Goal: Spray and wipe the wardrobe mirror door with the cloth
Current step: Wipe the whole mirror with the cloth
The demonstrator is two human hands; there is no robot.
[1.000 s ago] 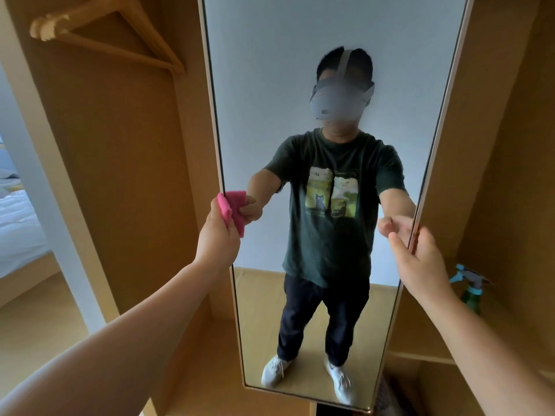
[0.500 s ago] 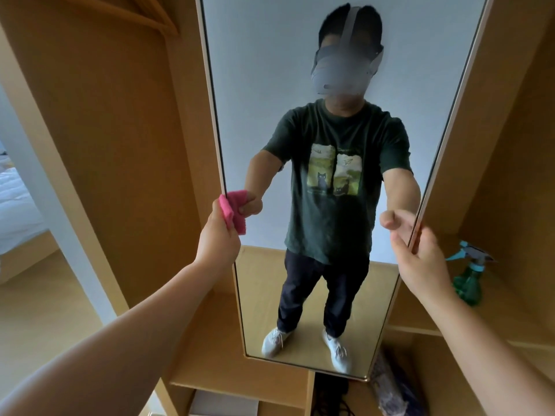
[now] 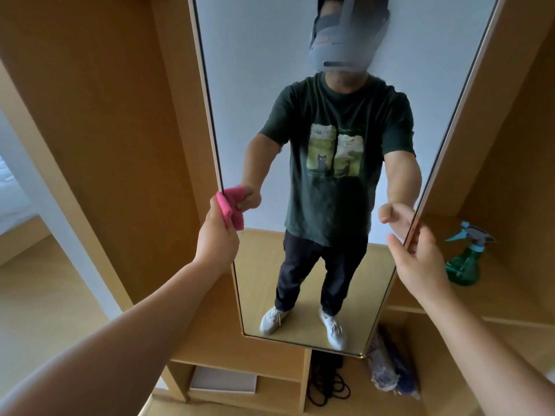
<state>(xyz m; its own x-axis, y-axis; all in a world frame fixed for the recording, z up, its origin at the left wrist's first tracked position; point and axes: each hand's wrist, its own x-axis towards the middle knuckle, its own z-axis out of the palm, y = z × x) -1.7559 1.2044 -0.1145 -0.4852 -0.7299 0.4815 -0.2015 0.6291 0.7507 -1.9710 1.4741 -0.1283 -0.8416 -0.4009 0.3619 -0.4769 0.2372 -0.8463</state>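
The tall wardrobe mirror door (image 3: 261,121) fills the middle of the view and reflects a person standing in front of it. My left hand (image 3: 216,235) grips a folded pink cloth (image 3: 225,207) and holds it against the mirror's left edge. My right hand (image 3: 420,259) holds the mirror's right edge, thumb on the glass side and fingers curled behind the frame. A green spray bottle (image 3: 464,259) with a light blue trigger stands on the wardrobe shelf to the right of my right hand.
Wooden wardrobe panels (image 3: 120,130) flank the mirror on both sides. Below it, open compartments hold a white box (image 3: 223,382), black cables (image 3: 327,382) and a bagged blue bundle (image 3: 390,370). A bed (image 3: 12,199) shows at the far left.
The camera has tilted downward, bringing the lower compartments into view. My left hand with the cloth has stayed at the mirror's left edge, and my right hand has kept its hold on the right edge.
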